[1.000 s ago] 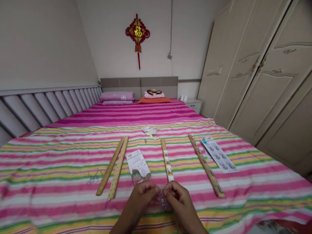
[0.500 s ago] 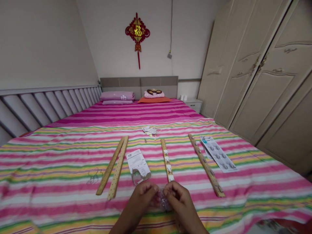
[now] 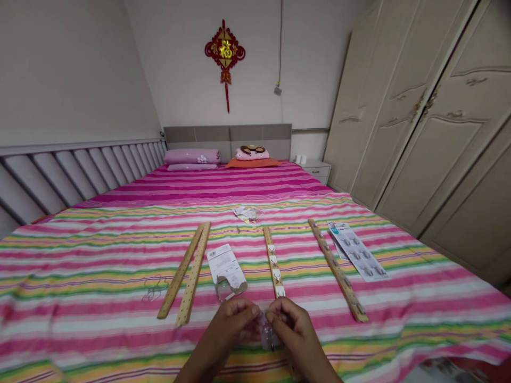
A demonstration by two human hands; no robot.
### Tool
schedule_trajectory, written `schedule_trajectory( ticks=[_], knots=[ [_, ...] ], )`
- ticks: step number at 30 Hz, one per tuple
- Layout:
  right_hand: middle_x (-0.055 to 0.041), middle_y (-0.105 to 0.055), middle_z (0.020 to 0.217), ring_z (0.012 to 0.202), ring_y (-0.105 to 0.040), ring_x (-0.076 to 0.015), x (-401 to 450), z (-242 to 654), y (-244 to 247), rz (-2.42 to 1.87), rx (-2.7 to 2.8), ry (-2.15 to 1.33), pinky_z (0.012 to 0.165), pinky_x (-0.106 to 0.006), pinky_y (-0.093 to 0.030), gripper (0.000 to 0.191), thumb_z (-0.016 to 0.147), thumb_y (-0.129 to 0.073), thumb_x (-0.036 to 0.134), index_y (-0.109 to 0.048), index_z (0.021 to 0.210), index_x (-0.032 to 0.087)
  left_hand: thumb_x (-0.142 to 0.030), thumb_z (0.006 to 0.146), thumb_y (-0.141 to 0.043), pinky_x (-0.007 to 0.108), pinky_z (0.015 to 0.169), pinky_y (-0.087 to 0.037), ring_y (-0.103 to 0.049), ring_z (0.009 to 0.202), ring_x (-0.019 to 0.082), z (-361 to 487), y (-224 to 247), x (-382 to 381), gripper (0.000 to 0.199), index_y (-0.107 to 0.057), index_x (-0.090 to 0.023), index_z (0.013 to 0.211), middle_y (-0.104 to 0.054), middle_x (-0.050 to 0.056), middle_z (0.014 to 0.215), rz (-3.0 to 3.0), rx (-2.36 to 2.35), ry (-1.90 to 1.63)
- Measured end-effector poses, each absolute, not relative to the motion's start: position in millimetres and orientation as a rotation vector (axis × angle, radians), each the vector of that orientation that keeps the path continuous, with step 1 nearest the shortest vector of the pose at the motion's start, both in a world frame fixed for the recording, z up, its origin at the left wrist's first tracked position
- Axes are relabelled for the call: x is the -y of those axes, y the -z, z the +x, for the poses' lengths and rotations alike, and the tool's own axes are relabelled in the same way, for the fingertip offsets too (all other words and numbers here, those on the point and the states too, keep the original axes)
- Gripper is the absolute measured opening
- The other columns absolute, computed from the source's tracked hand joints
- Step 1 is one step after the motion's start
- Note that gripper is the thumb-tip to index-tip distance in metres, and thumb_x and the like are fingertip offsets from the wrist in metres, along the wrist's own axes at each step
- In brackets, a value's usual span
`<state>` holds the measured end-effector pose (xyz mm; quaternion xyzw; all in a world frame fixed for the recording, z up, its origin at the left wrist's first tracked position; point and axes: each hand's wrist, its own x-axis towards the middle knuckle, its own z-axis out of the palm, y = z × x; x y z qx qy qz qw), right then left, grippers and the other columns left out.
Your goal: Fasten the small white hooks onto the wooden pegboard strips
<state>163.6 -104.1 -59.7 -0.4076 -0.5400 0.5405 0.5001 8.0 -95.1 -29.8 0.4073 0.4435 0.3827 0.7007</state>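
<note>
Between my two hands is a small clear plastic piece with a metal hook (image 3: 268, 336), low in the middle of the view. My left hand (image 3: 235, 322) pinches its left edge, thumb against fingers. On the other side, my right hand (image 3: 293, 324) grips it with fingertips closed. Just beyond my hands lies a wooden strip (image 3: 267, 235) carrying several white square hooks (image 3: 277, 275) in a row. Its near part is mostly hidden by my hands.
Left of my hands are a torn white card package (image 3: 225, 260), two bare wooden strips (image 3: 194, 282) and thin wire hooks (image 3: 155, 288). Rightward lie another wooden strip (image 3: 335, 266) with hooks and a printed card (image 3: 357, 252). Paper scraps (image 3: 245, 214) rest farther back on the striped bedsheet (image 3: 99, 266).
The clear plastic piece has tilted slightly and its hook shows more plainly below my fingers. My left wrist has shifted a little to the left. Both hands keep their grip.
</note>
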Motion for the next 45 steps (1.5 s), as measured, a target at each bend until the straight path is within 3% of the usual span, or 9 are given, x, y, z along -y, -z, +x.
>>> schedule_trajectory(
  ticks=[8,25,33,40,45],
  knots=[
    [0.0065,-0.036,0.055,0.051,-0.032,-0.0087,105,165,57,-0.98,1.35,-1.313,0.047,-0.021,-0.025,0.022,0.079,-0.058,0.034,-0.052,0.067,0.017,-0.031,0.06,-0.076,0.02,0.052,-0.042,-0.052,0.05,0.008,6,27,95,0.025,-0.061,-0.012,0.061,-0.059,0.001,0.056,0.743,-0.963,-0.853],
    [0.0062,-0.04,0.052,0.049,-0.035,-0.0088,105,166,53,-0.995,1.363,-1.3,0.047,-0.022,-0.028,0.022,0.075,-0.062,0.034,-0.056,0.066,0.015,-0.039,0.057,-0.072,0.026,0.056,-0.043,-0.055,0.053,0.013,-1,26,90,0.029,-0.066,-0.011,0.062,-0.064,0.003,0.054,1.098,-1.137,-0.722],
    [0.0048,-0.042,0.059,0.05,-0.038,-0.0084,103,168,58,-0.919,1.358,-1.257,0.046,-0.021,-0.031,0.018,0.079,-0.06,0.031,-0.059,0.07,0.016,-0.035,0.068,-0.068,0.022,0.059,-0.04,-0.052,0.058,0.01,-1,21,93,0.023,-0.059,-0.013,0.063,-0.059,0.0,0.059,1.096,-0.995,-0.754],
    [0.0001,-0.051,0.069,0.059,-0.048,-0.0116,103,171,57,-0.897,1.39,-1.126,0.053,-0.023,-0.037,0.015,0.082,-0.058,0.028,-0.063,0.073,0.017,-0.029,0.07,-0.066,0.018,0.048,-0.031,-0.043,0.047,0.006,14,31,94,0.023,-0.055,-0.013,0.058,-0.051,-0.002,0.052,0.83,-0.845,-0.786],
    [-0.0002,-0.053,0.071,0.057,-0.051,-0.0112,103,171,59,-0.861,1.341,-1.179,0.051,-0.023,-0.04,0.014,0.081,-0.059,0.03,-0.064,0.076,0.018,-0.023,0.069,-0.064,0.016,0.048,-0.03,-0.047,0.052,0.006,21,40,96,0.017,-0.056,-0.012,0.058,-0.05,-0.002,0.055,0.571,-0.669,-0.744]
  ],
)
